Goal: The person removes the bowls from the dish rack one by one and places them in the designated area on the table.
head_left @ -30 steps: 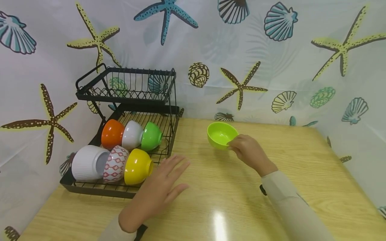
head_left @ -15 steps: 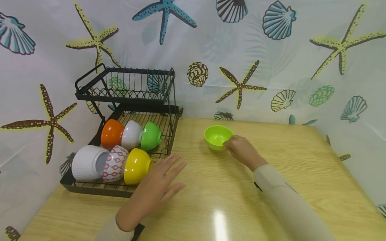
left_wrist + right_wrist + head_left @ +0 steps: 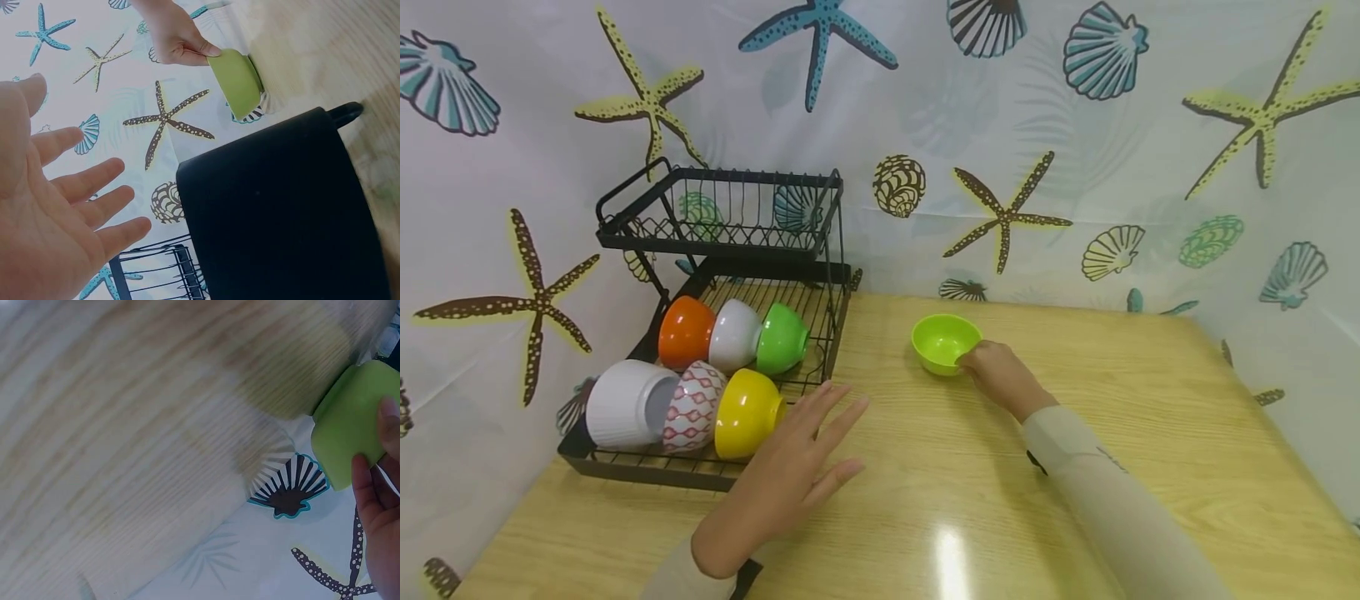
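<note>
Nearest us, at the bottom centre of the frame, the left hand (image 3: 782,471) spreads its fingers loosely and holds nothing; it overlaps the near right corner of the black dish rack (image 3: 647,475). Just past it, at lower left, we see the rack's front row, three bowls turned on their sides with their feet towards the right: a large white bowl (image 3: 625,404), a red-patterned bowl (image 3: 695,408) and a yellow bowl (image 3: 747,414).

Right of centre, the right hand (image 3: 1000,379) pinches the rim of the lime bowl (image 3: 943,342) between thumb and fingers. That bowl is mouth up over the middle of the wooden table (image 3: 1150,417), well apart from the rack; we cannot tell whether its foot touches the wood.

At about the same depth, left of centre, sits the rack's back row: an orange bowl (image 3: 687,333), a small white bowl (image 3: 733,335) and a green bowl (image 3: 782,339). As we judge it, then, six bowls are settled in rows and the one in hand is not among them. Farthest off, across the top, hangs a cloth (image 3: 865,100) printed with starfish and shells
</note>
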{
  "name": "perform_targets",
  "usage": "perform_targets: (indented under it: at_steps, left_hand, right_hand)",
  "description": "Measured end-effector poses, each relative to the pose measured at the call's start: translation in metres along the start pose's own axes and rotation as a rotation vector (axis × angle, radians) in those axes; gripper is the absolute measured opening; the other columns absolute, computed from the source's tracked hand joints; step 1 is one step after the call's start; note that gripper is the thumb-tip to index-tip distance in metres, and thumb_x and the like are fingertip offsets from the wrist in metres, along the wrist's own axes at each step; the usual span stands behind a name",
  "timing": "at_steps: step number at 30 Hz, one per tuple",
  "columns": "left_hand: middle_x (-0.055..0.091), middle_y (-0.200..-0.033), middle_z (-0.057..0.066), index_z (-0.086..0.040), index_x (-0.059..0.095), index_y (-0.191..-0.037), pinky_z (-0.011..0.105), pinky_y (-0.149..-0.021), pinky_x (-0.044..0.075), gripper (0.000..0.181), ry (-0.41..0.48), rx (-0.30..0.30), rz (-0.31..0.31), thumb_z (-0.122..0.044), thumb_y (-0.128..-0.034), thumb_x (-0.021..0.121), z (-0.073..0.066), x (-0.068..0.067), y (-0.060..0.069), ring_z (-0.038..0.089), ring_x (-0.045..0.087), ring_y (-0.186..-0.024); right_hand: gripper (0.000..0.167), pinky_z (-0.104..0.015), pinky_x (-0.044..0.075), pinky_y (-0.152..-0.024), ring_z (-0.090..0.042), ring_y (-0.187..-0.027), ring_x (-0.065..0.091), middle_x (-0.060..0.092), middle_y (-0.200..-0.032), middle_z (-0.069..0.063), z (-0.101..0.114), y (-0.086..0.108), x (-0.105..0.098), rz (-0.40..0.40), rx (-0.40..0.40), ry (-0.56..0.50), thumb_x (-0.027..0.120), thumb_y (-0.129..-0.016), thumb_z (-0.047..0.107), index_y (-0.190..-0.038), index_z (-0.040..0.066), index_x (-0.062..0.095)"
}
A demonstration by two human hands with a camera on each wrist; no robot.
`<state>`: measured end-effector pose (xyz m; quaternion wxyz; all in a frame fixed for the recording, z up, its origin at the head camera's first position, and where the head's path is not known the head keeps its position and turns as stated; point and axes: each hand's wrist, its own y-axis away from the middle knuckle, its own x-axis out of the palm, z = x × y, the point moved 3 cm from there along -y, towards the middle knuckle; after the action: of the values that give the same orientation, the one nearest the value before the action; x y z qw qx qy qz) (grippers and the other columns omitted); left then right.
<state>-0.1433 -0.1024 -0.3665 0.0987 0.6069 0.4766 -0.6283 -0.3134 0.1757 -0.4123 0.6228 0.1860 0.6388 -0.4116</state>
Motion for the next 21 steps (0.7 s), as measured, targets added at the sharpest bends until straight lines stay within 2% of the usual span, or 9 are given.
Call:
perform_targets:
  at_steps: [3, 7, 11, 16, 21]
  left_hand:
    - [0.034, -0.152, 0.012, -0.018, 0.036, -0.149, 0.051, -0.114, 0.027, 0.061, -0.003, 0.005, 0.003, -0.046, -0.0967, 0.051, -0.0003, -0.0001, -0.0009, 0.033, 0.031, -0.14]
    - [0.032, -0.153, 0.01, -0.02, 0.034, -0.15, 0.051, -0.114, 0.027, 0.063, -0.018, -0.019, 0.028, -0.043, -0.0951, 0.055, 0.0002, -0.0019, -0.0014, 0.032, 0.03, -0.141]
    - [0.032, -0.154, 0.009, -0.023, 0.031, -0.151, 0.05, -0.114, 0.028, 0.064, -0.023, -0.048, 0.041, -0.042, -0.095, 0.056, 0.0017, -0.0049, -0.0004, 0.031, 0.029, -0.141]
    - [0.032, -0.153, 0.01, -0.024, 0.03, -0.151, 0.05, -0.113, 0.028, 0.062, -0.017, -0.05, 0.035, -0.045, -0.0965, 0.052, 0.003, -0.0062, 0.0006, 0.032, 0.031, -0.14]
    - [0.034, -0.152, 0.011, -0.02, 0.035, -0.149, 0.051, -0.113, 0.028, 0.06, -0.019, -0.039, 0.025, -0.047, -0.0976, 0.048, 0.0039, -0.0053, 0.0009, 0.033, 0.033, -0.139]
  right_hand:
    - [0.006, -0.038, 0.058, -0.072, -0.027, -0.08, 0.068, 0.072, -0.085, -0.011, -0.0021, 0.0005, 0.0014, -0.023, -0.008, -0.008, 0.073, -0.081, 0.004, -0.086, 0.001, 0.074]
    - [0.008, -0.039, 0.058, -0.071, -0.027, -0.078, 0.067, 0.072, -0.083, -0.012, -0.0012, 0.0005, -0.0001, -0.058, -0.018, -0.005, 0.073, -0.08, 0.004, -0.087, 0.0, 0.074]
    - [0.009, -0.041, 0.058, -0.075, -0.029, -0.082, 0.068, 0.072, -0.088, -0.013, -0.002, -0.0009, 0.0017, -0.037, 0.024, -0.015, 0.071, -0.082, 0.003, -0.09, 0.0, 0.074]
    - [0.012, -0.04, 0.057, -0.079, -0.028, -0.087, 0.069, 0.073, -0.093, -0.013, -0.0005, -0.0007, 0.0028, -0.005, 0.061, -0.009, 0.071, -0.083, 0.005, -0.094, 0.0, 0.075]
    - [0.013, -0.04, 0.057, -0.08, -0.028, -0.086, 0.068, 0.073, -0.092, -0.011, 0.003, 0.0013, 0.001, -0.004, 0.051, -0.017, 0.072, -0.083, 0.006, -0.095, 0.001, 0.074]
